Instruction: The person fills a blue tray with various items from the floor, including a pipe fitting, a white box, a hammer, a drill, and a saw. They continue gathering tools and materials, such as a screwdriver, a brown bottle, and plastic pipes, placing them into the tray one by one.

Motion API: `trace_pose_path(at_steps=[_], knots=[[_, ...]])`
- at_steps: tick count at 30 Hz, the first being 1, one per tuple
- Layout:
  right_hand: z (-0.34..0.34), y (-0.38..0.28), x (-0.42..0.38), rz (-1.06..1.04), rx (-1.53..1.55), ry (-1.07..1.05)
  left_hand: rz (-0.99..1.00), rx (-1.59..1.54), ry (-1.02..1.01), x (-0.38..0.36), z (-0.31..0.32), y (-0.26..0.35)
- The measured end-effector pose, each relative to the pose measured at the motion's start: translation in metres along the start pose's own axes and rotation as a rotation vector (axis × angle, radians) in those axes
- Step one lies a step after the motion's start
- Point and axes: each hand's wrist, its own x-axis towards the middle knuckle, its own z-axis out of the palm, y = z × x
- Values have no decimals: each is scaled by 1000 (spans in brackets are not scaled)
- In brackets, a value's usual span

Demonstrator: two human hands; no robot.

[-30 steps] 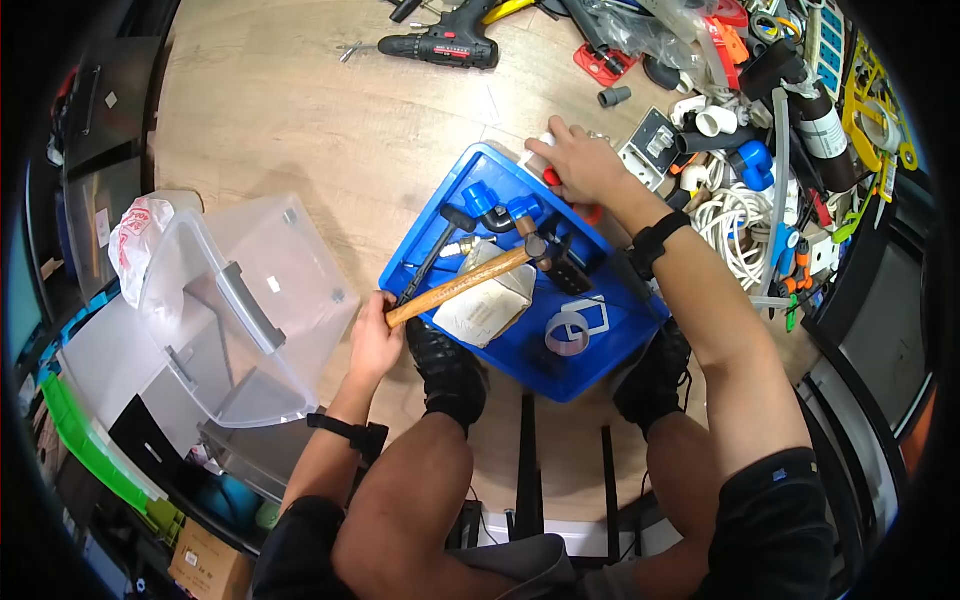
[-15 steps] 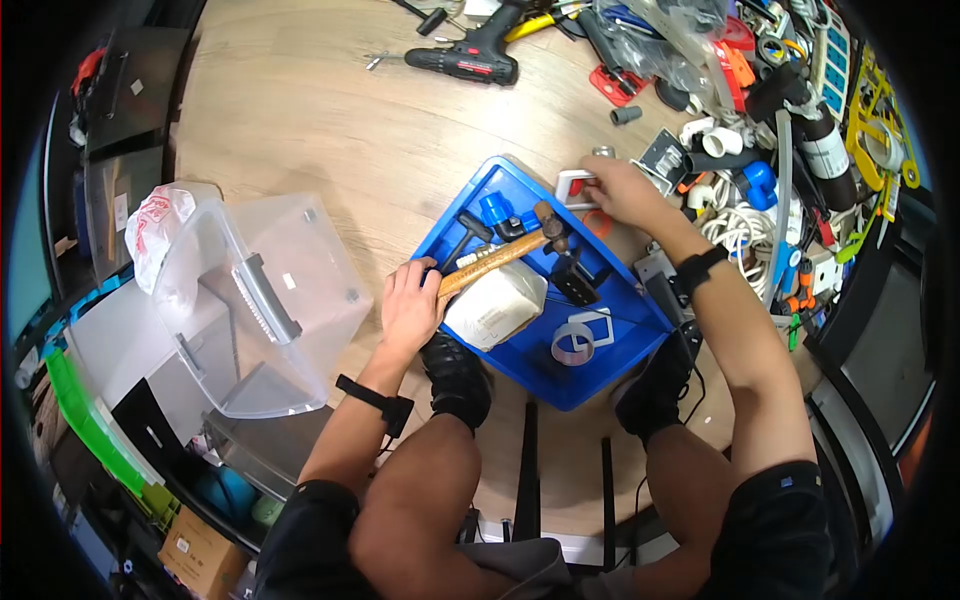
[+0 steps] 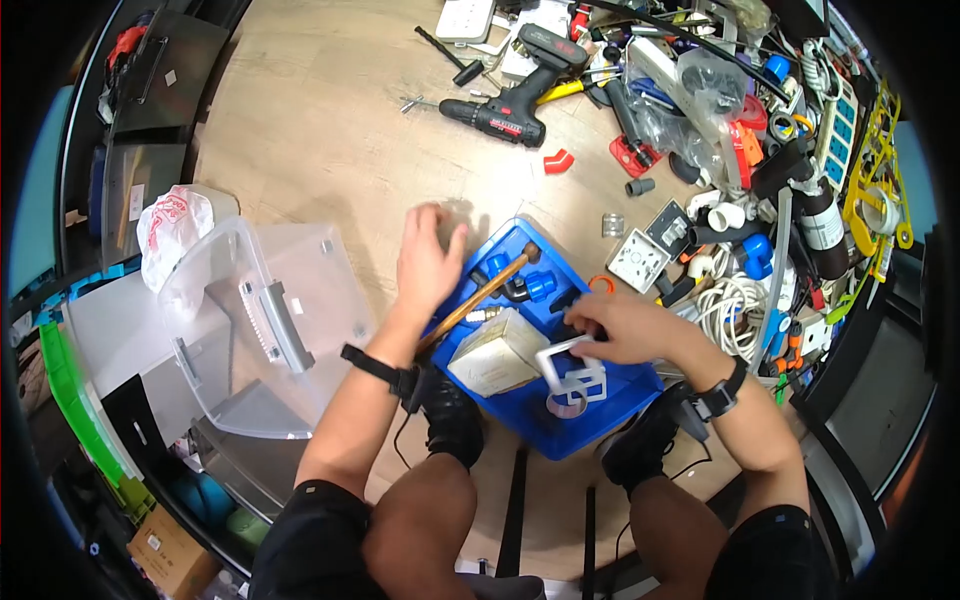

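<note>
My right hand (image 3: 630, 328) pinches a white square frame (image 3: 550, 368) by its upper edge, above the lower right half of a blue tray (image 3: 553, 440). Beneath it in the tray lie another white frame (image 3: 597, 383) and a clear tape roll (image 3: 566, 404). My left hand (image 3: 430, 258) is by the tray's upper left edge, thumb and fingers apart, with nothing in it. A wooden-handled hammer (image 3: 480, 297) slants across the tray's left side. Next to it are a worn white block-shaped package (image 3: 497, 352) and blue pipe fittings (image 3: 540, 286).
A cordless drill (image 3: 515, 95), a small hammer (image 3: 450, 57) and a red elbow piece (image 3: 558, 161) lie on the floor ahead. To the right spreads a pile with white cable (image 3: 733, 315) and a socket box (image 3: 638, 260). A clear plastic bin (image 3: 320, 290) stands left.
My right hand has brought the white frame from beyond the tray's right edge to over the tray. My left hand has left the tray's edge and moved upward. A red elbow now shows on the floor.
</note>
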Motion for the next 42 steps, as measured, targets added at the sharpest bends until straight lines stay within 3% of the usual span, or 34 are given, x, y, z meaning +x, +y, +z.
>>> trace_pose_path(at_steps=[2, 4, 6, 10, 12, 16, 18, 20, 22, 24, 26, 28, 30, 32, 33, 34, 36, 38, 40, 42], knots=[[-3, 25, 22, -25, -62, 70, -24, -124, 18, 39, 16, -19], [-18, 50, 39, 61, -327, 479, -56, -90, -17, 75, 21, -28], [-42, 73, 43, 111, -620, 525, -31, 39, -21, 113, 29, -45], [-45, 116, 51, 304, -814, 553, 7, 206, -34, 164, 25, -50], [-45, 114, 60, 437, -981, 688, -50, 315, -60, 183, 22, -48], [-46, 136, 65, 599, -859, 744, 1, 489, -105, 214, 23, -62], [-42, 140, 63, 591, -821, 770, 174, 858, -177, 228, 20, -74], [-40, 149, 61, 580, -810, 771, 188, 832, -228, 234, 19, -77], [-39, 152, 58, 520, -868, 838, 190, 842, -291, 238, 21, -73], [-34, 163, 58, 359, -732, 877, 236, 854, -257, 227, 23, -71], [-32, 164, 55, 325, -684, 886, 259, 875, -347, 215, 20, -70], [-30, 169, 56, 243, -586, 941, 319, 936, -328, 201, 25, -79], [-30, 165, 56, 212, -554, 967, 259, 959, -271, 188, 33, -85], [-37, 150, 55, 417, -525, 828, 262, 956, -232, 182, 38, -84], [-43, 141, 56, 540, -434, 753, 152, 919, -289, 180, 40, -75], [-47, 135, 59, 541, -428, 753, 43, 880, -345, 178, 42, -71], [-52, 128, 69, 558, -700, 968, 35, 779, -306, 172, 43, -74], [-55, 136, 79, 549, -659, 980, -39, 590, -372, 170, 46, -71], [-51, 152, 89, 434, -825, 980, -23, 465, -363, 166, 42, -67], [-52, 157, 90, 414, -751, 991, -138, 144, -605, 166, 36, -69]])
